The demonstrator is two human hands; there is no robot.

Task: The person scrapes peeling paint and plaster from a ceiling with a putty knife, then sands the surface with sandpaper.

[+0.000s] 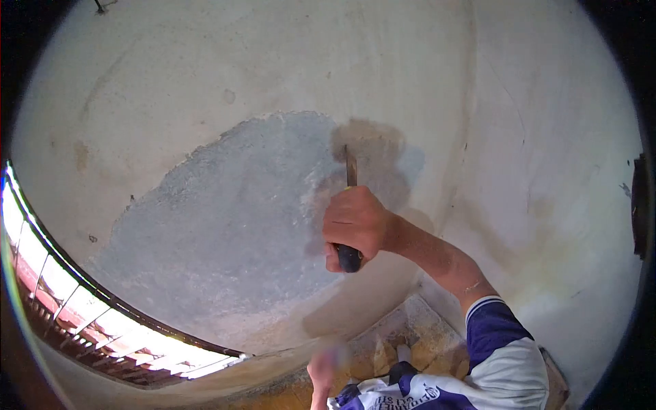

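My right hand is closed in a fist around a scraper, its dark handle end sticking out below the fingers. The narrow metal blade points up, its tip at the wall by the right edge of a bare grey patch. Pale paint with a ragged edge surrounds this patch. Low in the view, my left hand is held up near my body with the fingers curled. A blurred, purplish spot covers its fingertips, so what it holds cannot be made out.
A barred window opening lets in bright light at the lower left. On the right, another pale wall meets the scraped one at a corner. Below lies a yellowish tiled floor. A dark fixture sits at the far right edge.
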